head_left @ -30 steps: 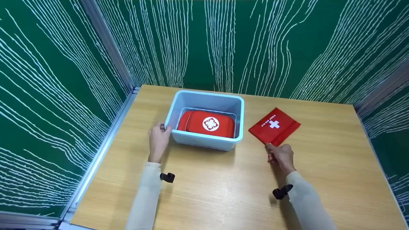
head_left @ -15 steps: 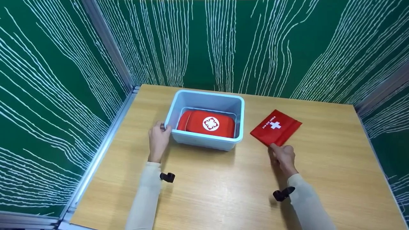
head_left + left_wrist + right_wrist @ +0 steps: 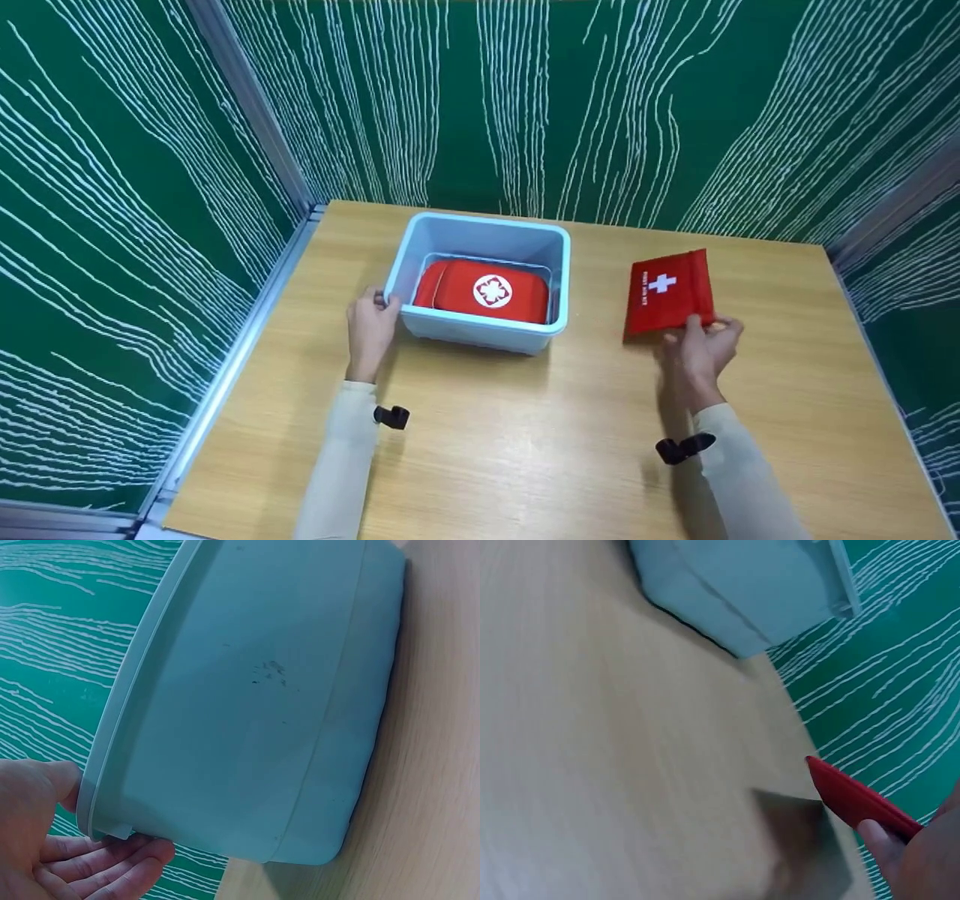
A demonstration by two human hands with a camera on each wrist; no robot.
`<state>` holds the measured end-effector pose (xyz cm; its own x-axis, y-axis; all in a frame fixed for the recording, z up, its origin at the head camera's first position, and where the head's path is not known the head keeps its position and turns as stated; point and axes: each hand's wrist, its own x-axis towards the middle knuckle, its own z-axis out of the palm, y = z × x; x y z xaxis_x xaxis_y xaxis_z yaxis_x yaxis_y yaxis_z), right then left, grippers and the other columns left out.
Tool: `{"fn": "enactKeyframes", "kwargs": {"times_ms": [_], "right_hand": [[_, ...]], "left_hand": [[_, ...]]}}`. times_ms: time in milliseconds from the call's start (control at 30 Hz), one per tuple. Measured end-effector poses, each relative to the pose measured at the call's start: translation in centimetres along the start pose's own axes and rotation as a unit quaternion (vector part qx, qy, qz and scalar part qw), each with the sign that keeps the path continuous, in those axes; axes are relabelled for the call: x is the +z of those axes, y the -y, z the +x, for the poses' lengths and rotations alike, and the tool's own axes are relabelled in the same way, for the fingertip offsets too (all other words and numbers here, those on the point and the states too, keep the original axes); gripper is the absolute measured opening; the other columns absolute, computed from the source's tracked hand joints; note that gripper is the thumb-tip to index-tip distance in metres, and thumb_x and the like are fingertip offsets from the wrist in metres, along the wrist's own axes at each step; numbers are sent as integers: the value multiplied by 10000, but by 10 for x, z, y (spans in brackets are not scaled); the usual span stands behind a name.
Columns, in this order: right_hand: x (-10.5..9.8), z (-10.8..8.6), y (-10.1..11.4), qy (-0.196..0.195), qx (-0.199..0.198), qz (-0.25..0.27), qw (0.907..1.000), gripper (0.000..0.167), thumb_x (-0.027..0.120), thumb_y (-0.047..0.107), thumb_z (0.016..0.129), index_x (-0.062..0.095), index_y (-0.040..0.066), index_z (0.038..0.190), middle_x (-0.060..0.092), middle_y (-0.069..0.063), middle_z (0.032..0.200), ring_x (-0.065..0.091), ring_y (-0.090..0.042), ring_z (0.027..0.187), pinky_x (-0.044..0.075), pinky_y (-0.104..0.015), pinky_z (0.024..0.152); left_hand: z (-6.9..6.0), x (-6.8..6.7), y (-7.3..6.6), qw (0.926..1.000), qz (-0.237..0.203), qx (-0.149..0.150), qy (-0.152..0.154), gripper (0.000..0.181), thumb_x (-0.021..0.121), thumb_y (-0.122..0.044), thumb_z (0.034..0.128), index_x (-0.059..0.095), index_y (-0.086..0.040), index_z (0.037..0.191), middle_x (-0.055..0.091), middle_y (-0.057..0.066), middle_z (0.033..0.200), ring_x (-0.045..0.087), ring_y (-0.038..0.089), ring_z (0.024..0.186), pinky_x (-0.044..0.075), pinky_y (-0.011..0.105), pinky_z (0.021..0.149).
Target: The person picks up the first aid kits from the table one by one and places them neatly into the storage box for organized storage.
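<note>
My right hand [image 3: 703, 351] pinches the near edge of a flat red first aid pouch [image 3: 667, 300] with a white cross. In the right wrist view, the pouch [image 3: 855, 796] is raised off the table and casts a shadow. At the near left corner of a light blue plastic bin [image 3: 480, 330], my left hand [image 3: 372, 330] grips the rim between thumb and fingers. The left wrist view shows the thumb on one side of the rim and the fingers [image 3: 112, 870] beneath the corner. Inside the bin lies a red zippered case [image 3: 465, 289] with a round white emblem.
The bin stands on a light wooden table [image 3: 480, 435] near its back edge. Green panels [image 3: 615, 112] with wavy white lines enclose the back and both sides. Dark wrist cameras [image 3: 684, 448] sit on both sleeves.
The right hand has lifted the pouch and moved it to the right, turning it so its lettering runs along the left side. The left hand and the bin have stayed in place.
</note>
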<state>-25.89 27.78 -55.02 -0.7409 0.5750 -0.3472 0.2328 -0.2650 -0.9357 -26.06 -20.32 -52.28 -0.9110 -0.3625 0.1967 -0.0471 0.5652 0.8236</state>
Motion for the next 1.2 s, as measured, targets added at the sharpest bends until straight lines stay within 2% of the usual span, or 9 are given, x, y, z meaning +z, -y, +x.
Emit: {"fn": "enactKeyframes", "kwargs": {"times_ms": [100, 300, 400, 533, 633, 700, 833, 1033, 1200], "right_hand": [[-2, -2, 16, -47, -373, 113, 9992, 322, 553, 231, 980, 361, 249, 1238, 544, -87, 1347, 669, -200, 947, 580, -299, 682], [-1, -19, 49, 19, -1101, 190, 9937, 460, 593, 286, 956, 384, 244, 1364, 540, -71, 1423, 661, -180, 1065, 564, -237, 694], [5, -29, 60, 61, -1483, 369, 9882, 480, 622, 262, 939, 418, 209, 1370, 577, -102, 1379, 681, -179, 1006, 561, -235, 679], [13, -39, 69, 200, -1997, 636, 9776, 492, 658, 202, 920, 460, 144, 1367, 644, -136, 1248, 693, -151, 846, 560, -226, 628], [20, -43, 72, 451, -2184, 936, 9703, 490, 679, 156, 904, 498, 97, 1356, 672, -135, 1124, 683, -158, 775, 555, -225, 584], [25, -45, 75, 682, -2200, 1057, 9674, 477, 676, 135, 904, 517, 80, 1351, 671, -129, 1095, 678, -174, 770, 554, -226, 571], [35, -52, 78, 1082, -2044, 956, 9682, 475, 669, 126, 910, 524, 80, 1360, 649, -115, 1128, 668, -179, 785, 548, -213, 574], [48, -58, 78, 1622, -1783, 422, 9696, 494, 646, 138, 928, 485, 85, 1392, 644, -102, 1104, 662, -174, 768, 555, -221, 590], [56, -59, 72, 1950, -1587, -198, 9677, 532, 637, 199, 940, 447, 104, 1428, 615, -113, 1168, 652, -167, 785, 561, -224, 621]], "left_hand": [[0, -1, 1, 10000, -8, -40, 4, 227, 614, -167, 872, 672, 20, 987, 686, 149, 894, 627, 261, 821, 520, 391, 765], [0, -1, 2, 9998, -88, -155, 29, 245, 616, -180, 878, 671, 7, 1026, 693, 146, 930, 639, 261, 858, 524, 389, 788], [0, -1, 1, 9998, -86, -194, 44, 244, 616, -185, 880, 668, 4, 1024, 688, 140, 927, 632, 258, 857, 522, 383, 785], [1, -2, 0, 9999, -40, -114, 25, 235, 612, -187, 879, 670, 1, 1007, 689, 133, 904, 630, 254, 833, 519, 385, 777], [1, -2, 0, 10000, 9, -42, -36, 231, 608, -191, 875, 674, -2, 991, 699, 129, 887, 637, 254, 816, 516, 397, 778], [1, -2, -1, 10000, 24, -15, -77, 230, 608, -193, 872, 676, -3, 982, 703, 129, 878, 640, 256, 813, 512, 401, 786], [1, -1, 0, 10000, 4, -34, -68, 215, 611, -182, 876, 671, 1, 971, 694, 136, 876, 635, 260, 814, 516, 400, 782], [0, 0, -1, 10000, -48, -15, -74, 185, 618, -164, 876, 666, 1, 946, 684, 138, 867, 626, 266, 806, 515, 401, 771], [0, -1, -2, 10000, -70, 9, -55, 182, 622, -160, 869, 662, 3, 938, 664, 134, 855, 611, 264, 803, 507, 394, 768]]}}
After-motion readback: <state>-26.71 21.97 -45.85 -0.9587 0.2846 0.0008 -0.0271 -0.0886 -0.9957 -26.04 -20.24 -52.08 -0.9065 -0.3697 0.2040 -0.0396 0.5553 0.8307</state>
